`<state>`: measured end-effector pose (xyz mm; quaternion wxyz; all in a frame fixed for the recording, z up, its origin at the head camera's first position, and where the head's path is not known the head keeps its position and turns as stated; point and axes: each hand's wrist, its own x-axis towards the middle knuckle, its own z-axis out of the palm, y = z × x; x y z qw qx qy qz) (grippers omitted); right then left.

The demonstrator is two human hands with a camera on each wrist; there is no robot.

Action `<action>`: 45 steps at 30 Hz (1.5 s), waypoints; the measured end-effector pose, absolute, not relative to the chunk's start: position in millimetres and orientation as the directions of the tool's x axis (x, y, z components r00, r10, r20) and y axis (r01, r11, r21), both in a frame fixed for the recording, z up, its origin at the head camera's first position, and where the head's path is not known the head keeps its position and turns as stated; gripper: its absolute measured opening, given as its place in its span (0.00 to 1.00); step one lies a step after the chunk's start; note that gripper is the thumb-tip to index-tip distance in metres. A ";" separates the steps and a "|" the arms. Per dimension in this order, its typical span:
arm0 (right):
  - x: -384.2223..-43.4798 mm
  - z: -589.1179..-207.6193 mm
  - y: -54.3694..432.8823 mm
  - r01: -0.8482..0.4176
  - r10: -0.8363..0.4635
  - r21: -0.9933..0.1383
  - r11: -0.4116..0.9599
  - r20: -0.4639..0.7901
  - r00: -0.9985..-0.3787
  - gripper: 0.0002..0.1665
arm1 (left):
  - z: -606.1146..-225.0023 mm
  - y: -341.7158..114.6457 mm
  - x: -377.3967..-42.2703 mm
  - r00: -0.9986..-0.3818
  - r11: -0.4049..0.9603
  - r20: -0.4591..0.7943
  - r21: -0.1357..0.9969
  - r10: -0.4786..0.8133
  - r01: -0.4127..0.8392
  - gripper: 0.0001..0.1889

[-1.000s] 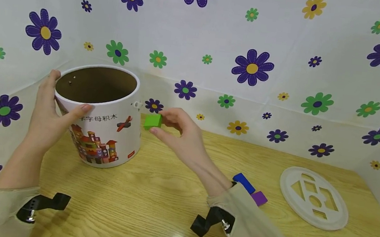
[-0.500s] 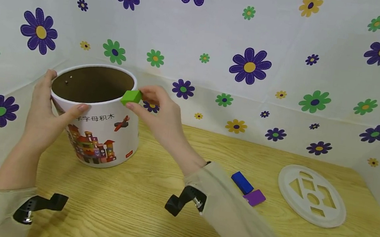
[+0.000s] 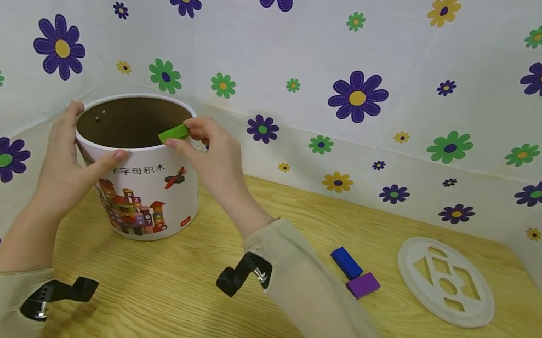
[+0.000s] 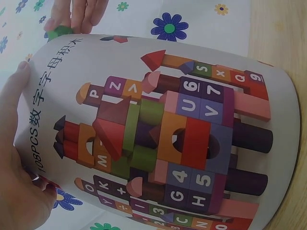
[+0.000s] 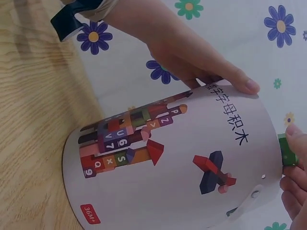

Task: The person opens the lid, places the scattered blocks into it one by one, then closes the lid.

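A white printed bucket (image 3: 149,195) stands upright at the left of the table, its mouth uncovered. My left hand (image 3: 64,169) holds its left side, thumb on the front near the rim and fingers round the far side. At the right part of the rim, my right hand (image 3: 215,155) pinches a green block (image 3: 174,133) between thumb and fingers. The block is tilted over the edge of the mouth. In the right wrist view the green block (image 5: 288,149) shows just past the rim. The bucket's floor is hidden.
A blue block (image 3: 346,262) and a purple block (image 3: 363,284) lie close together right of my right forearm. Farther right lies a round white board (image 3: 471,316) with shaped cut-outs. A flower-patterned cloth (image 3: 304,46) hangs behind the wooden table (image 3: 177,302).
My right hand has carried the green block left and up, from beside the bucket to over its rim, and the block has tilted. My left hand keeps its hold on the bucket.
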<state>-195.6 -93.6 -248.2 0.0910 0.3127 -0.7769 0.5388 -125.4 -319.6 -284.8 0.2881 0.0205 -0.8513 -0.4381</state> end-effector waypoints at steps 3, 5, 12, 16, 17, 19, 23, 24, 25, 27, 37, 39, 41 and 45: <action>-194.4 -248.3 -91.9 -0.602 -0.404 -0.762 0.237 0.487 -0.775 0.22 | -284.7 -318.8 -125.9 -0.831 0.617 0.476 0.756 -0.286 0.220 0.50; -193.1 -248.6 -90.1 -0.605 -0.405 -0.759 0.240 0.488 -0.773 0.21 | -284.5 -318.6 -126.0 -0.830 0.618 0.479 0.754 -0.286 0.222 0.50; -184.5 -253.6 -78.4 -0.621 -0.426 -0.752 0.221 0.498 -0.755 0.21 | -284.9 -318.8 -126.1 -0.829 0.621 0.483 0.751 -0.283 0.225 0.50; -177.8 -258.1 -68.9 -0.621 -0.440 -0.756 0.207 0.495 -0.749 0.20 | -285.0 -318.8 -126.0 -0.826 0.625 0.487 0.747 -0.282 0.227 0.50; -176.3 -259.3 -66.4 -0.616 -0.445 -0.760 0.206 0.488 -0.751 0.21 | -284.9 -318.9 -126.0 -0.827 0.625 0.487 0.747 -0.282 0.227 0.50; -173.2 -261.6 -61.5 -0.617 -0.453 -0.761 0.200 0.486 -0.747 0.22 | -284.9 -319.0 -125.8 -0.827 0.626 0.487 0.747 -0.282 0.226 0.50; -167.3 -266.6 -50.9 -0.594 -0.466 -0.779 0.199 0.458 -0.757 0.23 | -284.8 -319.2 -126.0 -0.829 0.622 0.486 0.748 -0.278 0.230 0.50; -165.8 -267.6 -48.0 -0.586 -0.467 -0.785 0.201 0.449 -0.762 0.23 | -284.8 -319.3 -126.1 -0.829 0.622 0.487 0.748 -0.277 0.232 0.50; -164.2 -268.7 -44.8 -0.573 -0.467 -0.794 0.204 0.436 -0.770 0.23 | -284.8 -319.4 -126.2 -0.829 0.621 0.487 0.748 -0.276 0.232 0.50; -161.5 -271.1 -38.1 -0.556 -0.463 -0.804 0.212 0.418 -0.781 0.23 | -284.9 -319.6 -126.3 -0.829 0.621 0.487 0.749 -0.276 0.233 0.50; -154.5 -292.3 8.1 -0.469 -0.399 -0.845 0.255 0.350 -0.847 0.21 | -285.6 -319.2 -125.5 -0.832 0.621 0.479 0.751 -0.279 0.224 0.51; -154.0 -297.8 17.3 -0.469 -0.395 -0.847 0.253 0.352 -0.849 0.21 | -285.7 -318.6 -125.4 -0.832 0.621 0.478 0.752 -0.281 0.223 0.51; -152.9 -302.3 26.0 -0.474 -0.398 -0.843 0.255 0.355 -0.846 0.22 | -285.7 -318.4 -125.5 -0.830 0.621 0.482 0.750 -0.280 0.226 0.51; -151.1 -310.1 40.9 -0.477 -0.402 -0.832 0.284 0.348 -0.847 0.22 | -285.4 -318.2 -126.0 -0.827 0.623 0.487 0.748 -0.280 0.230 0.51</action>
